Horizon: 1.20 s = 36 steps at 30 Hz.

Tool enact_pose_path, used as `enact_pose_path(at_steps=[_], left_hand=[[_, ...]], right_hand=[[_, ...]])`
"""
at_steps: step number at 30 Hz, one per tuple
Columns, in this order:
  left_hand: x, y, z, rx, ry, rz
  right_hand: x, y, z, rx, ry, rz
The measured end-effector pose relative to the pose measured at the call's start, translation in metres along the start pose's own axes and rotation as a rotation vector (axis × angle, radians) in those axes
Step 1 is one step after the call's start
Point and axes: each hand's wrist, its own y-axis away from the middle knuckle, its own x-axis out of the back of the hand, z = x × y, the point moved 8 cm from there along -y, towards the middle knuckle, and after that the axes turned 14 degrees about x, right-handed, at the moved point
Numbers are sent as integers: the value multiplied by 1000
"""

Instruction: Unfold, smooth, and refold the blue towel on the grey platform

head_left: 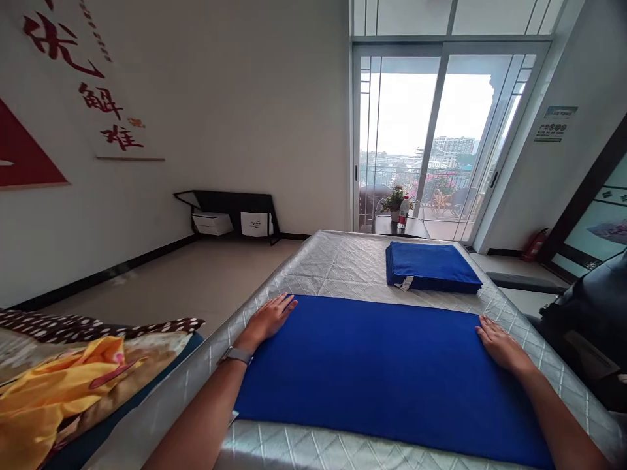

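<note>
A flat blue cloth (382, 372) lies spread across the pale quilted mattress (337, 261). My left hand (270, 318) rests open on its far left corner, fingers extended. On the far right corner, my right hand (502, 343) lies flat with the fingers stretched out. Neither hand grips anything. A small white tag pokes out at the cloth's near left edge. Beyond the cloth sits a neat stack of folded blue cloths (431, 264), with a white label hanging from its near left side.
Left of the mattress lies bedding with a yellow cloth (59, 391). A black bag (592, 320) stands at the right. Past the far end, a small table (416, 227) holds a plant and a bottle (403, 212) before sliding glass doors. A black rack (230, 202) leans by the wall.
</note>
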Motion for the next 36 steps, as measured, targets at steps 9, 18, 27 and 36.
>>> enact_pose_path(at_steps=[9,18,27,36], left_hand=[[-5,6,5,40,15,-27],[42,39,111,-149,92,109],[-13,104,271,-422,127,113],[-33,98,262,-401,171,28]], right_hand=[[5,3,-13,-40,69,-145],[55,-16,-160,117,-21,-16],[15,-29,-335,314,-114,-212],[5,-28,-329,330,-113,-230]])
